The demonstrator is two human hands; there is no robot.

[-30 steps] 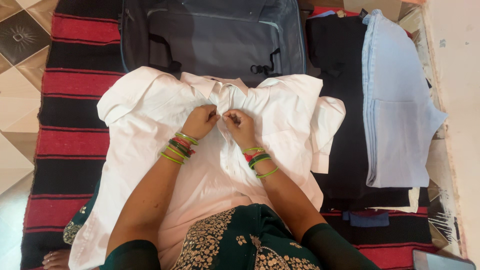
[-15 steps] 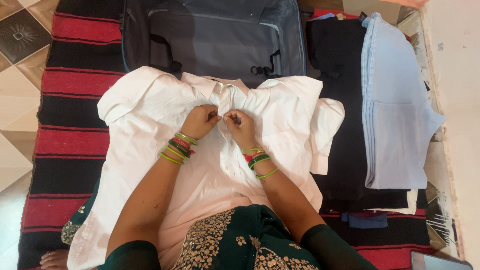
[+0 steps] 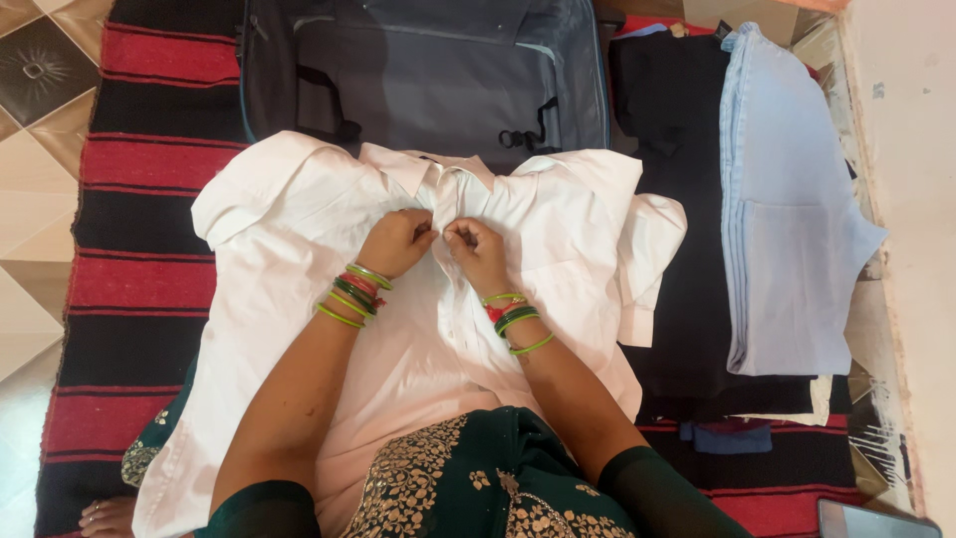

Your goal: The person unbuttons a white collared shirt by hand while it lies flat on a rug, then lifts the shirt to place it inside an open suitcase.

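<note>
A white shirt (image 3: 299, 259) lies spread face up over my lap and the striped rug, its collar toward the suitcase. My left hand (image 3: 398, 242) and my right hand (image 3: 476, 249) sit side by side at the shirt's front placket, just below the collar. Both pinch the fabric edges there, fingers curled tight. Green and red bangles ring both wrists. The exact spot between my fingertips is hidden by my fingers.
An open dark grey suitcase (image 3: 428, 70) lies beyond the shirt. To the right are a folded black garment (image 3: 677, 199) and a folded light blue shirt (image 3: 787, 199). A red and black striped rug (image 3: 139, 199) covers the floor; a phone corner (image 3: 866, 520) shows at the bottom right.
</note>
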